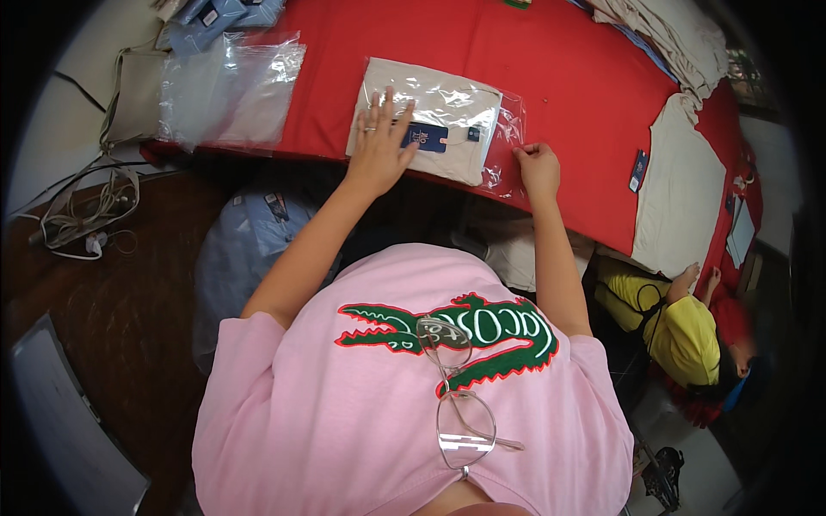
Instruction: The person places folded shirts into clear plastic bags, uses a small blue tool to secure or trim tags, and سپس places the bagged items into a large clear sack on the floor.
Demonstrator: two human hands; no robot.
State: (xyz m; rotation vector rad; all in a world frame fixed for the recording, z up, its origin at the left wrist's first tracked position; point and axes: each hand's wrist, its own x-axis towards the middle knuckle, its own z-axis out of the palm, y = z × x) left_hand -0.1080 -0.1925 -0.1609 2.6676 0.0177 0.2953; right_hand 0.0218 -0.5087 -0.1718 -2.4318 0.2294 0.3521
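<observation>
A folded beige garment (447, 95) lies partly inside a clear plastic bag (508, 125) near the front edge of the red-covered table (585, 112). A navy hang tag (428, 138) and a smaller dark label (473, 134) show on its front. My left hand (380, 146) rests flat on the left part of the garment, fingers spread, next to the tag. At the bag's right end, where the loose film sticks out past the garment, my right hand (539, 170) pinches the edge of the film between thumb and fingers.
Clear plastic bags (228, 99) lie to the left, with light blue garments (202, 26) behind them. At right are a spread beige garment (684, 185) and a person in yellow (693, 340). Bagged blue garments (245, 228) sit below the table; cables (103, 202) hang at far left.
</observation>
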